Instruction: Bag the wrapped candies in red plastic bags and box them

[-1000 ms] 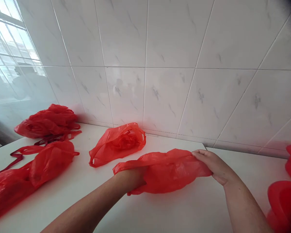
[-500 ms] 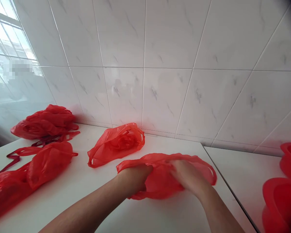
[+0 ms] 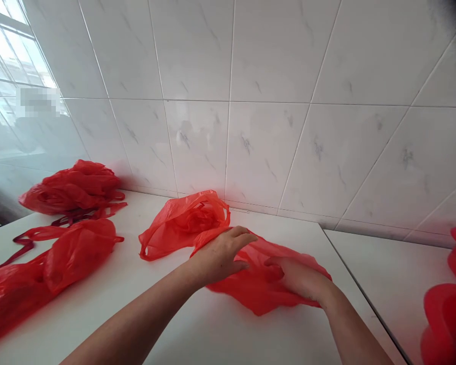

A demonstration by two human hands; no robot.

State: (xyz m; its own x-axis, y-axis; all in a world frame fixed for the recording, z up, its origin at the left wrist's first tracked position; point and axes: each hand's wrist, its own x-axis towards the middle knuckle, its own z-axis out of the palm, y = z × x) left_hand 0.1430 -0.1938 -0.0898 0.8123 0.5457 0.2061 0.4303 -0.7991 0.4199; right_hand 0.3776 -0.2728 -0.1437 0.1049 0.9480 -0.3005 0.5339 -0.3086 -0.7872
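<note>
A thin red plastic bag (image 3: 262,291) lies spread on the white table under both my hands. On the bag's left part rests my left hand (image 3: 222,256), fingers stretched out and thumb apart, gripping nothing. My right hand (image 3: 300,278) lies on the right part of the same bag, its visible fingers reaching inward; some fingertips are hidden against the plastic. Just behind my left hand sits another red plastic bag (image 3: 182,223), loosely crumpled, with its handle loops showing.
A heap of red bags (image 3: 74,187) stands against the tiled wall at the back left. More red bags (image 3: 79,248) lie at the left edge. Red plastic basins (image 3: 446,314) stand at the right, beyond a seam in the white tabletop (image 3: 387,274).
My left hand has come up out of the bag's opening onto its top, fingers spreading. The bag has flattened and its front edge now points toward me. My right hand has lowered slightly.
</note>
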